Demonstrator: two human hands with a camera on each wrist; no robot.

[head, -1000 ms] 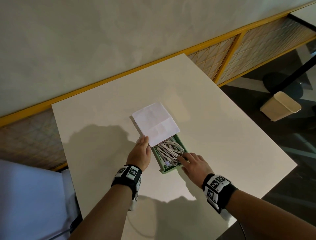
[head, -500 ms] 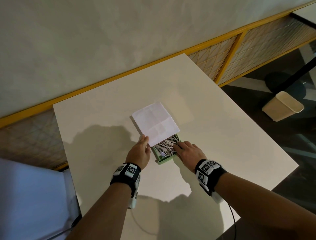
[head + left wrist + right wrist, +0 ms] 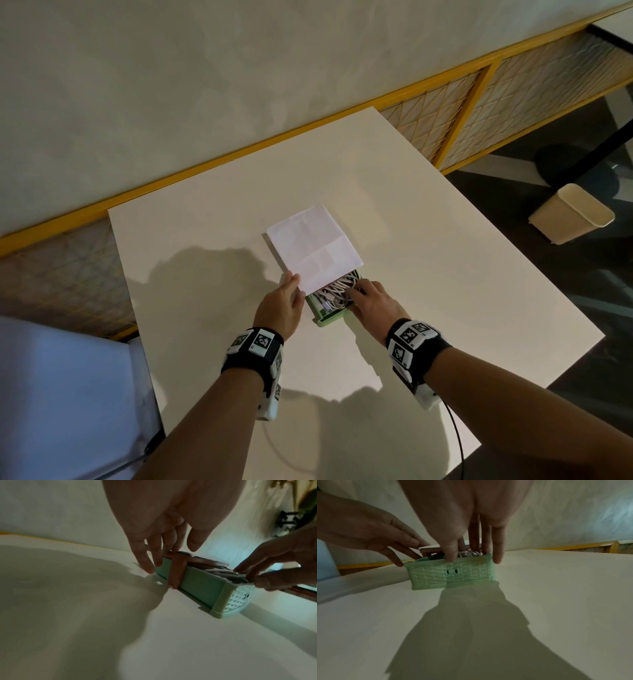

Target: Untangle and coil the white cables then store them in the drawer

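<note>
A mint green woven-pattern drawer (image 3: 329, 317) sticks partly out of its white-topped case (image 3: 313, 248) in the middle of the table. Coiled white cables (image 3: 334, 291) fill the exposed part of the drawer. My left hand (image 3: 284, 294) rests against the case's left side with straight fingers (image 3: 145, 563), thumb at the top edge. My right hand (image 3: 363, 298) lies flat over the cables, its thumb (image 3: 451, 555) on the drawer front (image 3: 453, 574) and its fingers straight. How much cable lies further inside the case is hidden.
The cream table (image 3: 445, 274) ends in a near edge just behind my wrists and a right edge close by. A beige bin (image 3: 572, 214) stands on the dark floor to the right. A yellow-framed mesh rail (image 3: 462, 113) runs behind the table.
The drawer has slid further into the case, with less of it and the cables showing. My right hand moved forward with it. My left hand stayed at the case's side.
</note>
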